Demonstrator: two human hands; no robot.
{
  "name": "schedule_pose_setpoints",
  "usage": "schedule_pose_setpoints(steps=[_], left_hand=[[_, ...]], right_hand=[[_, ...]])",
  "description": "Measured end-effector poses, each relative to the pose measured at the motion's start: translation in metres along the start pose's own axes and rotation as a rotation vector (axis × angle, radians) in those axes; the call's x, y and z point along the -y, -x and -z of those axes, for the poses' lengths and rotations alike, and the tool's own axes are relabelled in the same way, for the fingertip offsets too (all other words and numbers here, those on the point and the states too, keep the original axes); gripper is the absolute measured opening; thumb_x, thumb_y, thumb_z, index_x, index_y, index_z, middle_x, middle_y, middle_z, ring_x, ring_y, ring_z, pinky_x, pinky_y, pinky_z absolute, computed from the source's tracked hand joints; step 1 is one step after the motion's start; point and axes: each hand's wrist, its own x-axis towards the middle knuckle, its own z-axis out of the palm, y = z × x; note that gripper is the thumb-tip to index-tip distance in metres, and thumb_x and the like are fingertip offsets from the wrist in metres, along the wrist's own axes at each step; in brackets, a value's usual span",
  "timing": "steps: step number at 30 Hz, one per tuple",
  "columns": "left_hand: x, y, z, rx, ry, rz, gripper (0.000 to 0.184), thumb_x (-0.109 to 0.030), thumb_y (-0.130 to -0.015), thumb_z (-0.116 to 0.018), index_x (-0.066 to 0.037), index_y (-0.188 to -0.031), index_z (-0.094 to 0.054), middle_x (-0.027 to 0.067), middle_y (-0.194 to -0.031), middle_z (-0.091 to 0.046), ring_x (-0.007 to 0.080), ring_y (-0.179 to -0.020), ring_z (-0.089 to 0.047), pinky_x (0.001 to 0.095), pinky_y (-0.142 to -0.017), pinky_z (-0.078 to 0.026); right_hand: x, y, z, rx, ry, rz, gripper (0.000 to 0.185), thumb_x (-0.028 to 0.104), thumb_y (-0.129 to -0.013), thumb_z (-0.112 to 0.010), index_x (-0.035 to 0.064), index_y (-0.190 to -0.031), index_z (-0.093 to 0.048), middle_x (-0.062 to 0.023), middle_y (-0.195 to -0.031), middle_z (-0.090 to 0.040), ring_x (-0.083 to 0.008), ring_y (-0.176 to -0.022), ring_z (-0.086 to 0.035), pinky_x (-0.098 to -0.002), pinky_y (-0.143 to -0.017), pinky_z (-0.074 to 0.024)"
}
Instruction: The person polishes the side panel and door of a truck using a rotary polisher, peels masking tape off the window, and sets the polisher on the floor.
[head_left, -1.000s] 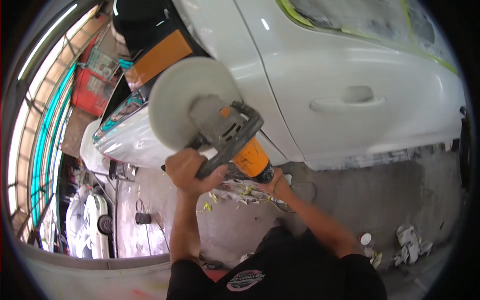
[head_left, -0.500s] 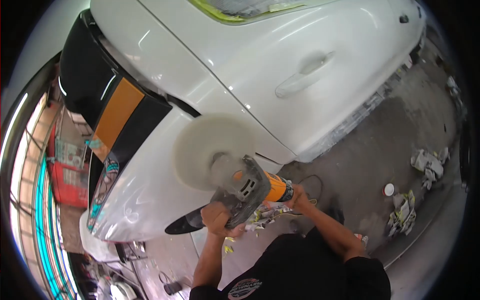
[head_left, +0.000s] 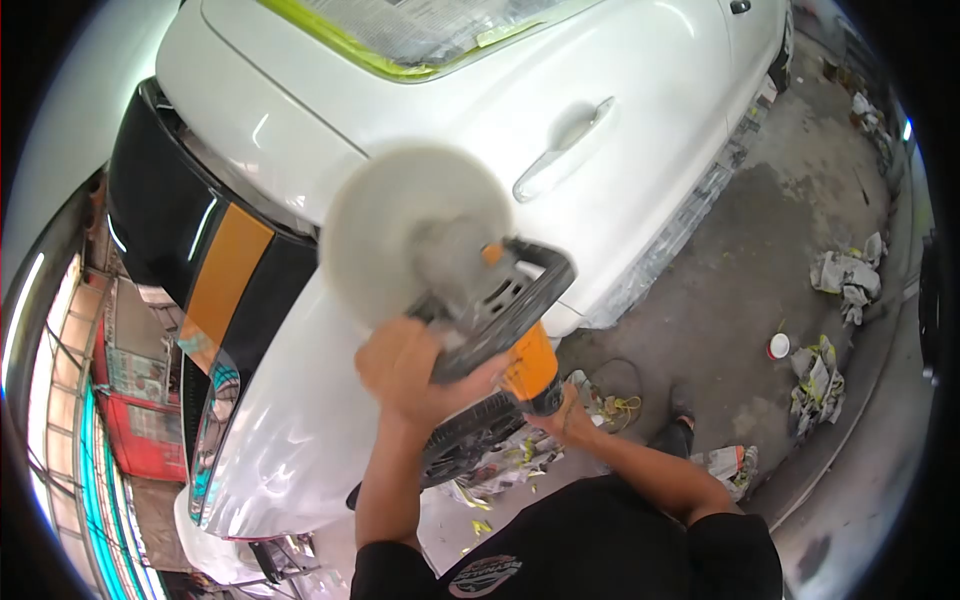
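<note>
A polisher point(head_left: 535, 365) with an orange body and black front handle is held in both hands over a white car fender point(head_left: 275, 420). My left hand point(head_left: 405, 370) is wrapped round the looped front handle. At the rear end of the body, my right hand point(head_left: 565, 415) is closed round the grip. The round pale pad point(head_left: 400, 220) is blurred, hiding part of the fender and door seam. Whether it touches the paint I cannot tell. Beside the pad is the white car door point(head_left: 640, 170) with its handle point(head_left: 565, 150).
Green tape and newspaper point(head_left: 430, 30) cover the car window. A black panel with an orange stripe point(head_left: 230, 260) lies left. Crumpled masking paper point(head_left: 818, 385) and a white cup point(head_left: 778, 346) are on the floor. A cord point(head_left: 625, 405) lies near a dark shoe point(head_left: 682, 400).
The polisher has moved up in view, away from my body, and slightly left, with both hands still on it. The camera view has shifted too. The pad stays blurred.
</note>
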Motion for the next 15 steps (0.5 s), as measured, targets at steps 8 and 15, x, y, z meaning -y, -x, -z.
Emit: schedule_pose_setpoints(steps=[8, 15], left_hand=[[-0.005, -0.034, -0.015, -0.041, -0.043, 0.037, 0.053, -0.045, -0.07, -0.087, -0.005, -0.063, -0.054, 0.0064, -0.056, -0.049, 0.0216, -0.048, -0.049, 0.0313, -0.047, -0.038], [0.0, -0.111, -0.048, 0.027, 0.067, 0.033, 0.055, -0.044, -0.06, -0.093, -0.01, -0.064, -0.05, 0.0039, -0.057, -0.045, 0.0241, -0.05, -0.047, 0.035, -0.044, -0.037]], right_hand=[[0.037, -0.001, 0.024, 0.003, 0.02, 0.159, 0.021, 0.012, -0.077, -0.073, -0.002, -0.092, -0.067, -0.0122, -0.076, -0.068, -0.0209, -0.069, -0.065, -0.0344, -0.068, -0.0518], [0.072, -0.026, 0.013, -0.048, -0.275, 0.032, 0.02, 0.01, -0.08, -0.072, 0.0023, -0.068, -0.058, -0.0004, -0.06, -0.057, -0.0097, -0.054, -0.053, -0.029, -0.049, -0.0391]])
